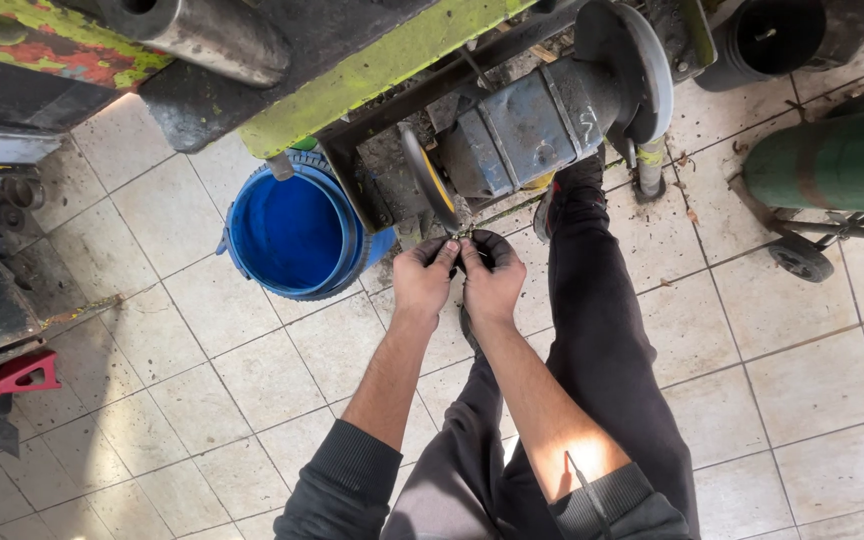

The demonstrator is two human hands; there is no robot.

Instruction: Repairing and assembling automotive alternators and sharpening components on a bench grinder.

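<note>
Both hands meet at the edge of a bench grinder's thin wheel. My left hand and my right hand pinch a small metal piece between the fingertips, held against the lower rim of the wheel. The piece is tiny and mostly hidden by my fingers. The grinder's grey-blue motor body sits above my hands, with a second wheel guard at its far end. My dark trousers and a shoe show below the machine.
A blue plastic bucket stands on the tiled floor left of my hands. A worn green and red machine frame overhangs the top. A green gas cylinder on a wheeled cart lies at right; a black tub is behind it. A red clamp is at left.
</note>
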